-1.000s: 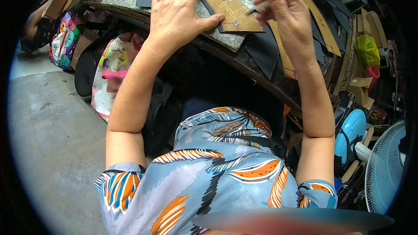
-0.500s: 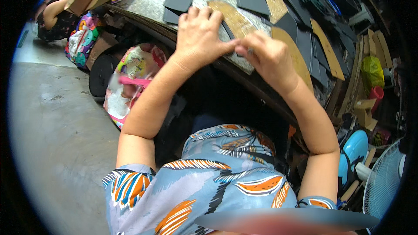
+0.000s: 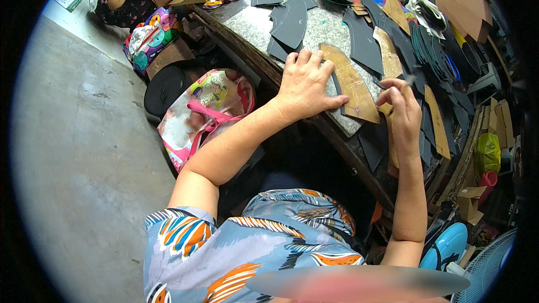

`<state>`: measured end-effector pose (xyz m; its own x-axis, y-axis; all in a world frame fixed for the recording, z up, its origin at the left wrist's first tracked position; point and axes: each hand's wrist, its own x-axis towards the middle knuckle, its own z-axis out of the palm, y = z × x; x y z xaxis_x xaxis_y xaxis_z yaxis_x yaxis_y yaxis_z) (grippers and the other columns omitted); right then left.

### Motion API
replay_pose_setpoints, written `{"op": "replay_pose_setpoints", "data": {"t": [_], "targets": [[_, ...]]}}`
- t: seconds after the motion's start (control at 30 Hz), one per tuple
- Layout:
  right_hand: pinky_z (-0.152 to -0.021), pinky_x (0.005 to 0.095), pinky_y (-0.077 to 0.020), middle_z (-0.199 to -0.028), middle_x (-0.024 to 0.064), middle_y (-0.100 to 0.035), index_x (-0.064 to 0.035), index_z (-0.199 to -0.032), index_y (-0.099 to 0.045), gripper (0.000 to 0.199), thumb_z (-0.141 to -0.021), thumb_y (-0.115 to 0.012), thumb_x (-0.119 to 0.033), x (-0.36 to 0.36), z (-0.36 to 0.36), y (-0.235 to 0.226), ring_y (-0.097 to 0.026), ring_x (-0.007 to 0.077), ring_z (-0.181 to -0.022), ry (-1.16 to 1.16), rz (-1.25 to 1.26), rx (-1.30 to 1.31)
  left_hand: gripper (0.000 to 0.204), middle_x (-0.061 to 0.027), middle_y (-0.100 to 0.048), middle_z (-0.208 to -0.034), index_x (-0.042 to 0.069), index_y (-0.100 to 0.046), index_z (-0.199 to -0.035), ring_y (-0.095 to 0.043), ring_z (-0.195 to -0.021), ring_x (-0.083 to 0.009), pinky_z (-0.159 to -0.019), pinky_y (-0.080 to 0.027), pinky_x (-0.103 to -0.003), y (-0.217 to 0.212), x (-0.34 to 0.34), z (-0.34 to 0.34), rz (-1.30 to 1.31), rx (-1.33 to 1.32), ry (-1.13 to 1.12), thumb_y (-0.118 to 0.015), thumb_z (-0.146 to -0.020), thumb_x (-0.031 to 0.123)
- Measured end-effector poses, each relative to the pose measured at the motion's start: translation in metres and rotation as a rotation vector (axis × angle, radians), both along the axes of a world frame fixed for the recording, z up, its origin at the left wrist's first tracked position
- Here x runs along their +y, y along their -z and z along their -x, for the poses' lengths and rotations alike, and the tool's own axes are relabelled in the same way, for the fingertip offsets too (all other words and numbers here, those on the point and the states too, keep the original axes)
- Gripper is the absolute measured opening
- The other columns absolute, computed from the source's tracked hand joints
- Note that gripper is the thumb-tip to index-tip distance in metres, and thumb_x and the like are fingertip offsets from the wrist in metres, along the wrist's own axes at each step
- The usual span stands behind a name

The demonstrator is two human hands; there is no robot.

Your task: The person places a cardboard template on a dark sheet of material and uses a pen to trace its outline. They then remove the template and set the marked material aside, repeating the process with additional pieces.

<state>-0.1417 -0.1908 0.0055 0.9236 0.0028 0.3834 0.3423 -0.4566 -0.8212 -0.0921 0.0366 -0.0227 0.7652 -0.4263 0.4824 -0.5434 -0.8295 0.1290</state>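
A curved brown template [image 3: 349, 87] lies over a dark grey piece [image 3: 337, 83] near the table's front edge. My left hand [image 3: 307, 84] rests at its left side, the thumb stretched out onto the template and the fingertips near its upper left corner. Just right of the template, my right hand [image 3: 405, 115] is raised with bent fingers closed on a thin pen-like tool [image 3: 411, 78], blurred and mostly hidden. Dark grey curved pieces [image 3: 291, 22] lie beyond my left hand. Another brown template [image 3: 387, 50] sits on dark material farther right.
The speckled tabletop [image 3: 247, 25] has a worn wooden edge [image 3: 238, 42]. Stacked dark pieces [image 3: 432, 50] crowd its right side. Below left hang a pink-handled bag [image 3: 208, 112] and a black round stool [image 3: 165, 90]. A fan [image 3: 491, 264] stands lower right. Another person [image 3: 126, 0] sits far left.
My right hand has moved right, away from the template and my left thumb, uncovering the template's lower end. The left hand still rests on it. The whole view has shifted.
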Motion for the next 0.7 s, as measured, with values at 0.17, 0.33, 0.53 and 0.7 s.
{"op": "replay_pose_setpoints", "data": {"t": [0.17, 0.33, 0.53, 0.7], "targets": [[-0.073, 0.0385, -0.0530, -0.096, 0.0128, -0.068, -0.0085, -0.110, -0.068, 0.029, -0.096, -0.058, -0.032, 0.004, 0.001, -0.002, -0.070, 0.0284, -0.085, 0.201, 0.598, 0.068, 0.070, -0.0129, -0.057, -0.124, 0.007, -0.065, -0.116, -0.051, -0.115, -0.0327, -0.101, -0.036, -0.046, 0.002, 0.000, 0.000, 0.041, -0.047, 0.025, -0.072, -0.073, 0.061], [-0.069, 0.0380, -0.0527, -0.090, 0.0133, -0.070, -0.0070, -0.108, -0.069, 0.045, -0.079, -0.079, -0.039, 0.009, 0.003, 0.003, -0.071, 0.0268, -0.080, 0.139, 0.663, 0.137, 0.069, -0.0151, -0.060, -0.122, 0.007, -0.064, -0.115, -0.053, -0.113, -0.0331, -0.097, -0.039, -0.046, 0.010, 0.000, -0.004, 0.024, -0.120, 0.035, -0.072, -0.075, 0.062], [-0.064, 0.0339, -0.0512, -0.084, 0.0114, -0.071, -0.0057, -0.110, -0.063, 0.031, -0.090, -0.071, -0.028, -0.008, -0.010, 0.017, -0.070, 0.0202, -0.072, 0.080, 0.226, 0.092, 0.072, -0.0177, -0.059, -0.129, 0.005, -0.056, -0.129, -0.056, -0.116, -0.0335, -0.098, -0.042, -0.046, 0.010, 0.003, -0.008, 0.105, -0.198, 0.082, -0.068, -0.082, 0.058], [-0.067, 0.0256, -0.0491, -0.086, 0.0080, -0.064, -0.0031, -0.113, -0.056, 0.026, -0.097, -0.064, -0.021, -0.022, -0.022, 0.023, -0.062, 0.0129, -0.075, 0.177, 0.030, -0.174, 0.054, -0.0140, -0.062, -0.123, 0.007, -0.062, -0.123, -0.056, -0.113, -0.0312, -0.097, -0.042, -0.044, -0.003, 0.001, 0.007, 0.116, -0.276, 0.208, -0.074, -0.083, 0.041]]}}
